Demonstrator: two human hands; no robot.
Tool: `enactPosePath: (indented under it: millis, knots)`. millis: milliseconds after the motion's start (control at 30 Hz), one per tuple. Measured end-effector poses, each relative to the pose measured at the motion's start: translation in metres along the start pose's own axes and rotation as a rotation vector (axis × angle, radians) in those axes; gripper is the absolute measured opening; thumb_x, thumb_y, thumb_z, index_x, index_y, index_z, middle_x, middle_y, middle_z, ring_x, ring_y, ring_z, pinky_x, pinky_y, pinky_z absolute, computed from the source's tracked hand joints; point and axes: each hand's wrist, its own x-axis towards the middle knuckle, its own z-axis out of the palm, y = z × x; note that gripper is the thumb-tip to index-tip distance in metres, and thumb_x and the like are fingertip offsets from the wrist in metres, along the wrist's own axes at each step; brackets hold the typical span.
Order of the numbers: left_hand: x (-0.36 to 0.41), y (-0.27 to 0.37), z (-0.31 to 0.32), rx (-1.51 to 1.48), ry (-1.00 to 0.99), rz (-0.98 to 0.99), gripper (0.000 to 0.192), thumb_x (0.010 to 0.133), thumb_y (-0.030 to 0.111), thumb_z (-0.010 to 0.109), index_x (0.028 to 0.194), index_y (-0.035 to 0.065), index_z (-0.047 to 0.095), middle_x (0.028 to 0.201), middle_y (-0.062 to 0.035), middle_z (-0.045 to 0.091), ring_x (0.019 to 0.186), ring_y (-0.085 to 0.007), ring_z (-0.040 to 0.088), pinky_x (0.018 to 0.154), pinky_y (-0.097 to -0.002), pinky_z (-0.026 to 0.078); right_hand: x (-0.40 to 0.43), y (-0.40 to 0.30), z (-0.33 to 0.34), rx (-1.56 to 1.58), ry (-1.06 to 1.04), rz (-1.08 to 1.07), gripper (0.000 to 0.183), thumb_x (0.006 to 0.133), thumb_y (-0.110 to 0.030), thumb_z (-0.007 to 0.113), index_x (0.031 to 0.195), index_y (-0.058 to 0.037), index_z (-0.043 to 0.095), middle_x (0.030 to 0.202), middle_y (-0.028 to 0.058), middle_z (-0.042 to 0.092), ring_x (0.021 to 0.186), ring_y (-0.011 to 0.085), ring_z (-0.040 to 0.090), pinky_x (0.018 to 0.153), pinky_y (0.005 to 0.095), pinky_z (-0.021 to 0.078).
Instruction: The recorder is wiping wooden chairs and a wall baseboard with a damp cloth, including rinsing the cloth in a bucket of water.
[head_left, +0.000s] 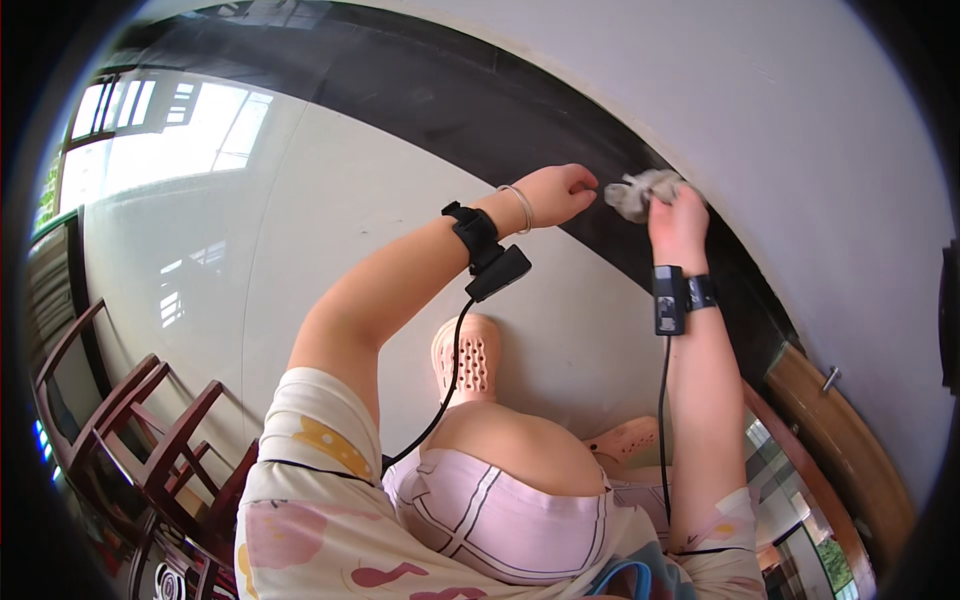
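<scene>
My right hand (679, 217) grips a crumpled greyish-white cloth (646, 192) over the black stone border (480, 105) of the floor, close to the foot of the white wall (810, 150). Part of the cloth is hidden behind the fingers. To the left of the cloth, my left hand (559, 195) is held with its fingers curled and fingertips near one another; nothing shows between them, and a narrow gap separates it from the cloth. A bracelet and a black strapped device are on the left wrist; another black device is on the right wrist.
Dark red wooden chairs (161, 450) stand at the lower left on glossy pale floor tiles (337, 202). At the lower right are a brown wooden board (840, 442) against the wall and a glass-topped, wood-edged piece of furniture (802, 517). Two perforated clogs (471, 356) are below me.
</scene>
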Motion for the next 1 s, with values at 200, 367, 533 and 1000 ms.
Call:
enactPosePath:
  millis: [200,367,533,1000]
  knots:
    - [-0.017,-0.017,-0.031,-0.167,0.363,-0.062,0.071,0.087,0.025,0.069,0.140,-0.0034,0.031,0.114,-0.0176,0.063,0.096,-0.0216,0.065,0.081,-0.0337,0.055,-0.017,0.041,0.142,0.019,-0.425,0.252,0.015,0.093,0.002,0.050,0.106,0.0020,0.058,0.106,0.0103,0.062,0.098,0.0214,0.062,0.086,0.0334,0.0514]
    - [-0.018,-0.022,-0.036,-0.790,0.461,0.152,0.055,0.090,0.014,0.067,0.135,0.0019,0.038,0.125,-0.0090,0.056,0.111,-0.0158,0.059,0.095,-0.0297,0.051,-0.029,0.031,0.157,-0.364,-0.308,0.166,0.024,0.098,-0.015,0.056,0.119,-0.0041,0.057,0.115,0.0069,0.062,0.104,0.0168,0.060,0.092,0.0360,0.0489]
    - [0.008,-0.014,-0.008,-0.932,0.432,0.095,0.022,0.095,0.010,0.058,0.114,0.0036,0.050,0.110,-0.0059,0.061,0.106,-0.0127,0.061,0.090,-0.0288,0.052,-0.051,0.003,0.089,-0.704,-0.108,0.179,0.035,0.092,-0.035,0.068,0.116,-0.0102,0.061,0.100,-0.0024,0.060,0.087,0.0085,0.053,0.078,0.0270,0.0414]
    - [0.068,0.013,0.003,-0.464,0.919,0.231,0.077,0.094,0.012,0.048,0.149,-0.0127,-0.001,0.151,-0.0439,-0.009,0.146,-0.0515,-0.004,0.120,-0.0434,0.012,-0.050,0.014,0.077,-0.820,-0.285,0.282,0.033,0.100,-0.021,0.054,0.131,-0.0099,0.052,0.121,0.0013,0.060,0.106,0.0123,0.056,0.090,0.0326,0.0427]
